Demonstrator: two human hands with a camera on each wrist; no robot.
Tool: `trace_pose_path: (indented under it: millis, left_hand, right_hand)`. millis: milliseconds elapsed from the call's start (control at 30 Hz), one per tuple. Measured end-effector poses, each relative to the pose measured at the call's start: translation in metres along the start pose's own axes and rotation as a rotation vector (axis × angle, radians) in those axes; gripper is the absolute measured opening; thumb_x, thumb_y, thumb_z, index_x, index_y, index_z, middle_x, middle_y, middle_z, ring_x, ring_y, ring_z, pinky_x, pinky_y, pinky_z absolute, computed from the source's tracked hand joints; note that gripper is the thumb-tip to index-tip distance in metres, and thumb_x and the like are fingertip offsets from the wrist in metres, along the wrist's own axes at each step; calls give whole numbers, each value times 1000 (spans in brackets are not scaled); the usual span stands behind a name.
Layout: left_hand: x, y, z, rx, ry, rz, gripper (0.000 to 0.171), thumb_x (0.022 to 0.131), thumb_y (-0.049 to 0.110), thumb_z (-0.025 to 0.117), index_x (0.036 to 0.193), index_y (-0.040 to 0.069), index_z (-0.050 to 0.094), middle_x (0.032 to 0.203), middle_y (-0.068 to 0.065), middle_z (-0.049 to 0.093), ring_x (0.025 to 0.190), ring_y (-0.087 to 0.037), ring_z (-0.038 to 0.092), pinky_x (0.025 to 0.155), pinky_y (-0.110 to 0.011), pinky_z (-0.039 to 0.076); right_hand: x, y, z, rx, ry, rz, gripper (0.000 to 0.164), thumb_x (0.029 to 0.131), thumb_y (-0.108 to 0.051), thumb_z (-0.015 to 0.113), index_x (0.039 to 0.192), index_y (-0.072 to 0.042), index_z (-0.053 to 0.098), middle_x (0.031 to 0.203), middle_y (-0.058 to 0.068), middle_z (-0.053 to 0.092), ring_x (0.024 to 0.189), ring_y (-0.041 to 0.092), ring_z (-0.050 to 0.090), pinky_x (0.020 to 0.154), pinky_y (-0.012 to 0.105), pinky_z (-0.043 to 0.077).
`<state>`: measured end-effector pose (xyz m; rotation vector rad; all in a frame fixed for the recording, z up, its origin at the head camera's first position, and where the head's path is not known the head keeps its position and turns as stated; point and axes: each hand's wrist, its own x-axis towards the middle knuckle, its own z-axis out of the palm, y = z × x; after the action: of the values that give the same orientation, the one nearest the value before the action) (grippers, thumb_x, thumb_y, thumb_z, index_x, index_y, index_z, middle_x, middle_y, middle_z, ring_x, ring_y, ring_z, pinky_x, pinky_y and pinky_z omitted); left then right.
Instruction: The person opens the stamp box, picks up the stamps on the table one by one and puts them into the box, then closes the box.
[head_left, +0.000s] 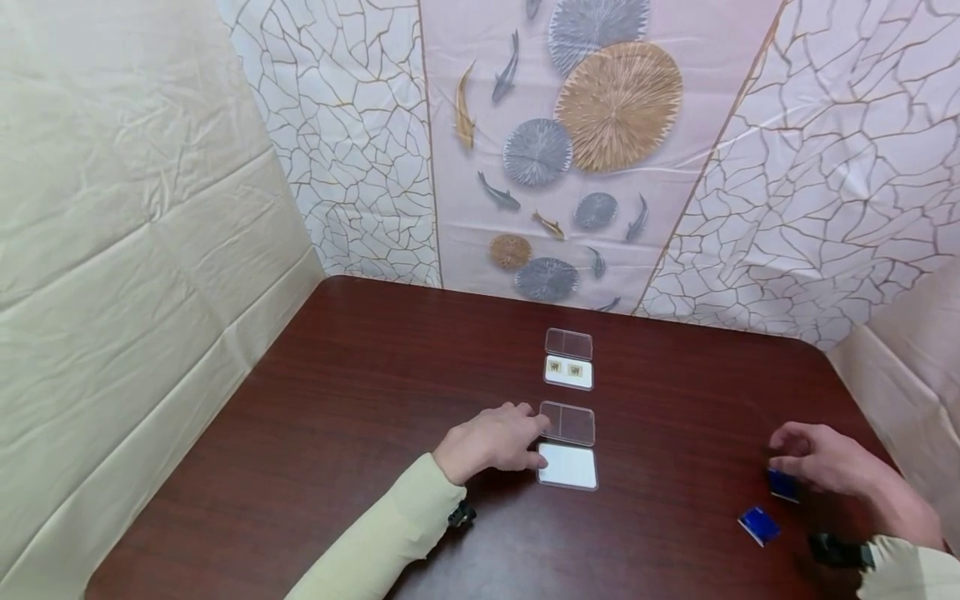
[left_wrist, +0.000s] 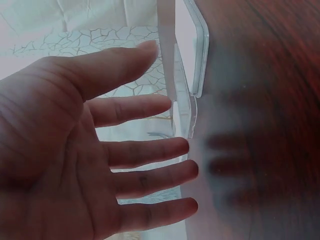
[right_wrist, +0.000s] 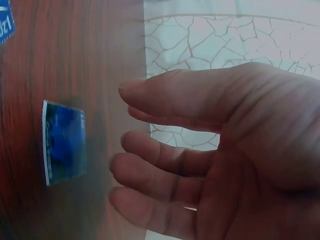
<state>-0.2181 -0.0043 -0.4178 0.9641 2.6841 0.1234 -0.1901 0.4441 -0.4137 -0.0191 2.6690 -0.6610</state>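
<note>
We find a shallow case (head_left: 567,468) on the counter (head_left: 337,400), just beside the left hand (head_left: 495,437): clear plastic, round-cornered, its base smooth and white, its see-through lid (head_left: 570,425) folded back beyond it. That hand's fingers stretch out, gripping nothing; we cannot tell whether the fingertips touch the case. The right hand (head_left: 828,458), fingers loosely bent and holding nothing, hovers just over a blue packet (head_left: 783,487) with a saw-toothed edge. A second, shiny packet (head_left: 760,526) lies nearby. Farther off, a matching case (head_left: 568,384) carries two small gold-toned pieces (head_left: 575,371) on white. The counter is glossy, reddish-brown, wood-grained; around it we see creased cloth (head_left: 150,208).
</note>
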Motion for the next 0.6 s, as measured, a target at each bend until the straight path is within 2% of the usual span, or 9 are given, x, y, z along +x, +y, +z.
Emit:
trace_pose_path:
  millis: [100, 267, 467, 600]
  left_hand:
    - [-3, 1, 0, 10, -6, -9, 40, 91, 44, 67, 123, 22, 60, 115, -3, 61, 104, -21, 60, 81, -33, 51]
    - [-5, 5, 0, 32, -17, -31, 40, 89, 45, 69, 122, 22, 61, 117, -3, 60, 106, -22, 58, 81, -34, 50]
    - [-5, 11, 4, 87, -19, -59, 48, 84, 51, 73, 122, 24, 62, 121, -4, 58, 105, -22, 55, 76, -34, 50]
    - [-4, 17, 7, 132, -27, -85, 54, 80, 55, 74, 123, 25, 61, 124, -4, 56, 104, -21, 53, 72, -34, 50]
  right_hand:
    - [0, 3, 0, -3, -16, 24, 32, 91, -19, 69, 109, 4, 55, 83, 4, 61, 71, 18, 56, 58, 33, 51]
    - [0, 9, 1, 53, -59, 65, 33, 90, -21, 71, 106, 2, 53, 82, 3, 62, 67, 19, 55, 56, 36, 50]
    - [0, 15, 5, 86, -108, 90, 33, 86, -21, 75, 101, -1, 52, 72, 1, 54, 65, 18, 51, 54, 35, 51]
    - [1, 18, 7, 83, -124, 106, 36, 86, -22, 75, 101, -2, 50, 77, 2, 50, 69, 18, 50, 55, 36, 52]
